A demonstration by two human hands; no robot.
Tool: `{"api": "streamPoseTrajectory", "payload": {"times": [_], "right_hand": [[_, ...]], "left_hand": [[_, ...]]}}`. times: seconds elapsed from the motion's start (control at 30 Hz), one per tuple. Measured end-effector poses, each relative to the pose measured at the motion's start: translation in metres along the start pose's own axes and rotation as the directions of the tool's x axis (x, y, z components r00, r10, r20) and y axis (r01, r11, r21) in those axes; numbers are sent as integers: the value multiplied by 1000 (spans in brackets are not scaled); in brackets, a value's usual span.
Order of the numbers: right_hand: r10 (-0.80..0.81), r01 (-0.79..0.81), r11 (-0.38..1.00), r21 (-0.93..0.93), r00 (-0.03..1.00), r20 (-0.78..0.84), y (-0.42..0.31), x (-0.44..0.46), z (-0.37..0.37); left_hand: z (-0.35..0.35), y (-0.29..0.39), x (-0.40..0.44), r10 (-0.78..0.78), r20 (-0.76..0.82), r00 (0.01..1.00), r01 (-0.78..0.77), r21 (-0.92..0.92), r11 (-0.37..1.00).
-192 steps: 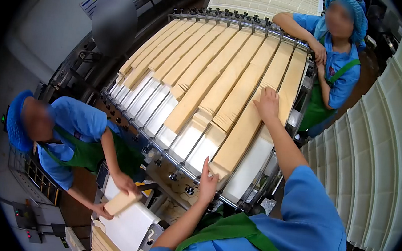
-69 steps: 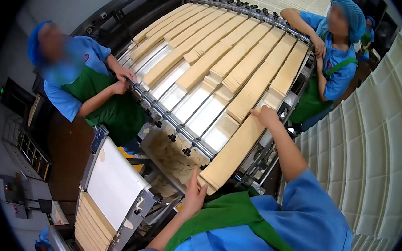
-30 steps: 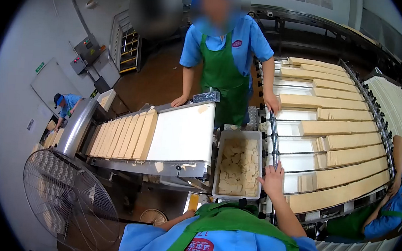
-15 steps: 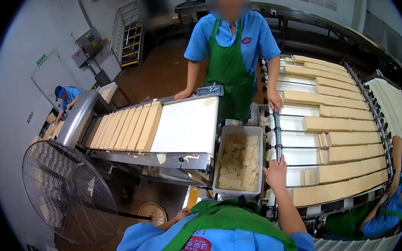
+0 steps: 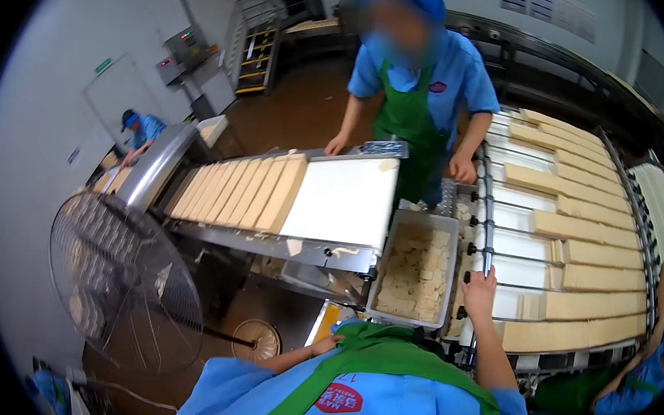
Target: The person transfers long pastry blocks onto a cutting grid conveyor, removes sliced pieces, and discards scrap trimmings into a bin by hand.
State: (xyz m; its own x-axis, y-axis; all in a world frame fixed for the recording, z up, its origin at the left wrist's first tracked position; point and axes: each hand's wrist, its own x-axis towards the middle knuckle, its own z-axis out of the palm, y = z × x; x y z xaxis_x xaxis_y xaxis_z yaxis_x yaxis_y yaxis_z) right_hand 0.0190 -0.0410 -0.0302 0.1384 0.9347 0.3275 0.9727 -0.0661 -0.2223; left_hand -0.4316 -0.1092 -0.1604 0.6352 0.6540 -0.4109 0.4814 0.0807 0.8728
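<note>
My right hand (image 5: 479, 293) is at the near end of a metal rail (image 5: 488, 228) along the left edge of the rack, its fingers closed over the rail. My left hand (image 5: 327, 344) rests low at my waist against the green apron (image 5: 384, 338), and its fingers are mostly hidden. Long pale-yellow slabs (image 5: 592, 228) lie in rows on the white rack (image 5: 514, 216), some with cut slices at their left ends. A grey bin (image 5: 452, 271) full of pale flat scraps (image 5: 414, 272) stands left of my right hand.
Upright slabs (image 5: 243, 193) line a white conveyor belt (image 5: 341, 196) at left. A co-worker (image 5: 415, 97) stands opposite, one hand on the conveyor edge. Another person (image 5: 639, 364) leans in at right, and one works far left (image 5: 144, 132). A large fan (image 5: 127, 281) stands near left.
The view has swung left, so the scene sits further right. The co-worker opposite has taken a hand off the rail. My right hand stays on the rail.
</note>
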Motion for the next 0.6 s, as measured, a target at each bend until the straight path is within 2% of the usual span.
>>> {"api": "streamPoseTrajectory", "payload": {"times": [0.07, 0.13, 0.23, 0.27, 0.33, 0.43, 0.6], "right_hand": [[17, -16, 1000, -18, 998, 62, -1, -1, 1], [15, -13, 1000, -27, 998, 68, 1, 0, 2], [4, -5, 1000, 26, 998, 61, 0, 0, -2], [-7, 5, 999, 46, 999, 40, 0, 0, -1], [-6, 3, 999, 44, 998, 56, -1, 1, -5], [-17, 14, 999, 31, 998, 69, 2, 1, 4], [-27, 23, 998, 54, 997, 74, 1, 5, 1]], "left_hand": [[-1, 11, -2, 63, -15, 998, -62, 23, 998], [1, 7, -4, -93, -1, 996, 93, -40, 995], [0, 0, -11, -174, -29, 984, 171, -75, 982], [7, -36, 5, -339, -44, 940, 319, -244, 916], [5, -37, -1, -316, -65, 946, 292, -244, 925], [4, -47, -10, -388, -101, 916, 336, -338, 879], [25, -72, -36, -533, -95, 841, 391, -575, 719]]}}
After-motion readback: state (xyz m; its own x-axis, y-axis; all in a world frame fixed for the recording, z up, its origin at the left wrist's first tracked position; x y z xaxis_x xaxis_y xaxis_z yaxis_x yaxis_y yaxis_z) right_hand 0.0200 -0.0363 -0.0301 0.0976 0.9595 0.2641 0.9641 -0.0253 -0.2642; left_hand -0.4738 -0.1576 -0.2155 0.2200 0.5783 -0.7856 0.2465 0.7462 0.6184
